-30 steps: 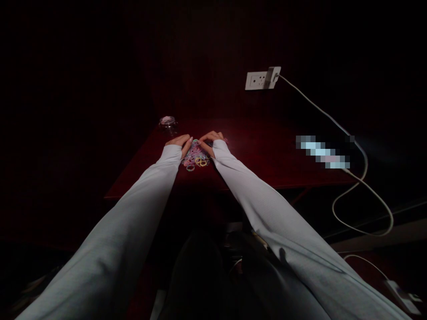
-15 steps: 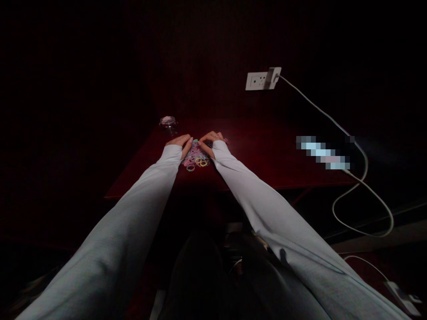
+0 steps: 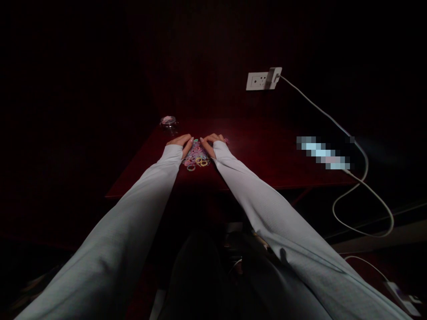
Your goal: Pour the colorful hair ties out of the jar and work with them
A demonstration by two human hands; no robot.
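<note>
From the lower left, the pale left sleeve [image 3: 133, 218] crosses the near edge of the dark red counter [image 3: 260, 166] and hides part of it. A clear jar [image 3: 170, 127], something pinkish at its top, stands near the counter's far left corner, just beyond the left hand [image 3: 180, 140]. That hand's fingers are bent beside the heap; how far open its grip is, or whether it has hold of anything, I cannot tell.

The heap of small coloured bands [image 3: 196, 154] lies on the counter between the hands, a few yellow and green loops along its near side. The right hand [image 3: 212, 139] curls at its other side, thumb toward the bands; its grip is equally unclear. A small pink bit [image 3: 227, 141] shows just past it. The right sleeve [image 3: 267, 204] covers more of the counter's front.

Farther right, a wall socket [image 3: 257, 81] carries a white plug [image 3: 275, 76]. Its cable [image 3: 315, 105] loops down to a pixelated object [image 3: 322, 152] at the counter's right, well apart from the bands. At lower right is a white block [image 3: 402, 298] with its own cord.
</note>
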